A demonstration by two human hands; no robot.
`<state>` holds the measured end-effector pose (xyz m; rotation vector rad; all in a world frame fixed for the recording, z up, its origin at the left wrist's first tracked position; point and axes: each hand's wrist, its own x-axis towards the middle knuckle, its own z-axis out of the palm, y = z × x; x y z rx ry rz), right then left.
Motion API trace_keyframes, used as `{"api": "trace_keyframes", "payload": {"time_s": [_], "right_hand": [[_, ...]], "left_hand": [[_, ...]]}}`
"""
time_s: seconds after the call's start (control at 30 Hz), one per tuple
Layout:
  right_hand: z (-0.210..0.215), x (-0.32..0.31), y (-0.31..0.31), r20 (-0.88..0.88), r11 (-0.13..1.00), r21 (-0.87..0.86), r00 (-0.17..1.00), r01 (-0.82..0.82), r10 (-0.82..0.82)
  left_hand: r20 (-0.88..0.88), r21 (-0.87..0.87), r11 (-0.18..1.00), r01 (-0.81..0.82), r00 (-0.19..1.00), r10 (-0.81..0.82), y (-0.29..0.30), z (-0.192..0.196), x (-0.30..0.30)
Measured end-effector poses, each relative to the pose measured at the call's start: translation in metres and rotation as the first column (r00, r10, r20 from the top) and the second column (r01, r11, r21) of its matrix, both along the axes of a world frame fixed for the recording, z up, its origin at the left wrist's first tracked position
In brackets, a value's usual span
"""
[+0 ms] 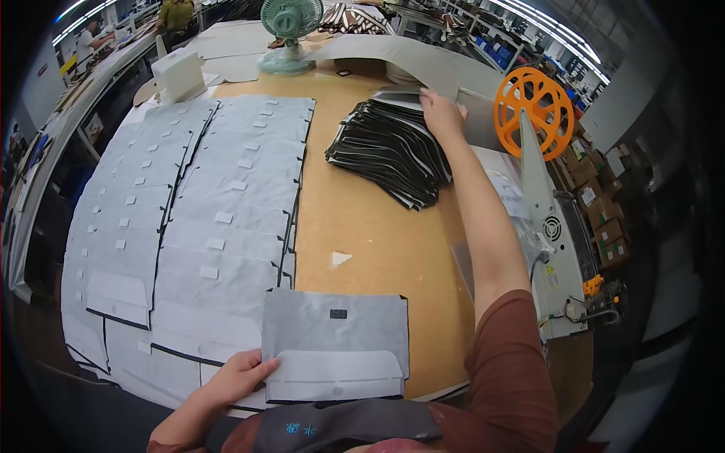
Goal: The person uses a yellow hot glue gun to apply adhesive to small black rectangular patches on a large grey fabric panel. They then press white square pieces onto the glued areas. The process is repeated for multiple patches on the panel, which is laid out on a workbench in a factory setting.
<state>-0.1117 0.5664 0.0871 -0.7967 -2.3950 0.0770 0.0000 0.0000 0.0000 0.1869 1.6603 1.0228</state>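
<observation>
In front of me lies a grey fabric panel [302, 326] with dark edging, a small black patch [338, 314] and a paler flap-shaped piece [336, 370] along its near side. My left hand [243, 375] grips the panel's left edge, thumb on top. My right arm is stretched forward, and my right hand [444, 113] pinches the far right corner of a piece on a thick, fanned stack of black-edged panels [389, 155]. Its fingertips are partly hidden. Overlapping rows of similar grey panels [249, 162] with small white tabs cover the left side of the table.
A green fan [291, 23] and a white container [179, 75] stand at the back of the brown tabletop [370, 234]. A machine [551, 226] with an orange wheel [533, 113] borders the right side. A white scrap [340, 259] lies mid-table. Other people are far left.
</observation>
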Motion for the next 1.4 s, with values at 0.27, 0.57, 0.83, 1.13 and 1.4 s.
{"api": "trace_keyframes", "payload": {"time_s": [0.27,0.57,0.83,1.13,1.4], "right_hand": [[0.082,0.06,-0.083,-0.255,0.798,0.602,0.942,-0.021,0.218],[0.14,0.223,-0.219,0.01,0.677,-0.42,0.743,-0.604,0.669],[0.044,0.225,-0.267,0.02,0.09,-0.991,0.543,-0.103,0.839],[-0.079,0.243,-0.288,0.217,0.306,-0.95,0.567,-0.065,0.795],[-0.078,0.322,-0.27,0.13,0.3,-0.947,0.715,-0.116,0.687]], "left_hand": [[-0.127,0.028,0.999,0.032,0.992,-0.028,-0.004,-0.006,0.005],[-0.754,0.069,0.997,0.034,0.656,0.03,-0.016,0.021,0.015],[-0.088,0.451,0.871,-0.195,0.961,0.261,-0.019,0.04,0.055],[-0.424,0.312,0.95,0.012,0.897,0.128,-0.021,0.017,0.073],[-0.576,0.247,0.969,0.013,0.806,0.135,-0.031,0.003,0.086]]}}
